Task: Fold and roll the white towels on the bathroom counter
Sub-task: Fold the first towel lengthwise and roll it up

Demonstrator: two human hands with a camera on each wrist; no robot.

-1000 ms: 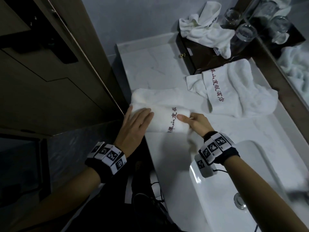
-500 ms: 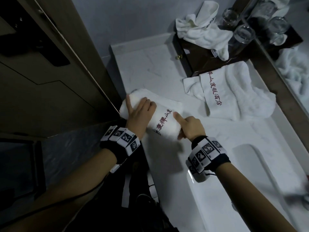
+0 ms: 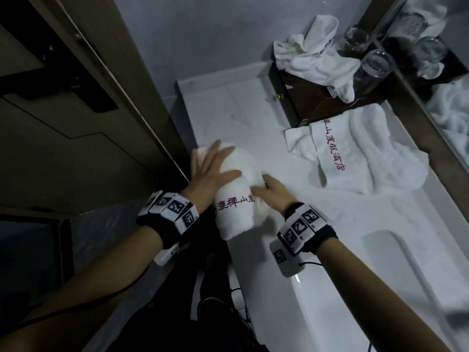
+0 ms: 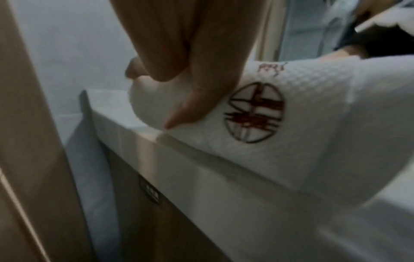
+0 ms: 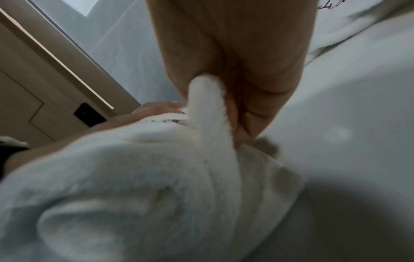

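A rolled white towel (image 3: 237, 191) with red embroidered characters lies at the near left edge of the marble bench (image 3: 228, 115), its near end hanging just over the edge, between a person's two hands. The left hand (image 3: 212, 171) lies flat on the far part of the roll, fingers straight and spread, thumb down the roll's left side. The right hand (image 3: 272, 190) presses against the roll's right side; the right wrist view shows its fingers pinching a ridge of the cloth. A second towel (image 3: 368, 153), loosely folded, lies well apart on the right of the bench. A third, crumpled towel (image 3: 317, 57) sits on a dark wooden box (image 3: 304, 102) at the back, beside two glasses (image 3: 375, 64).
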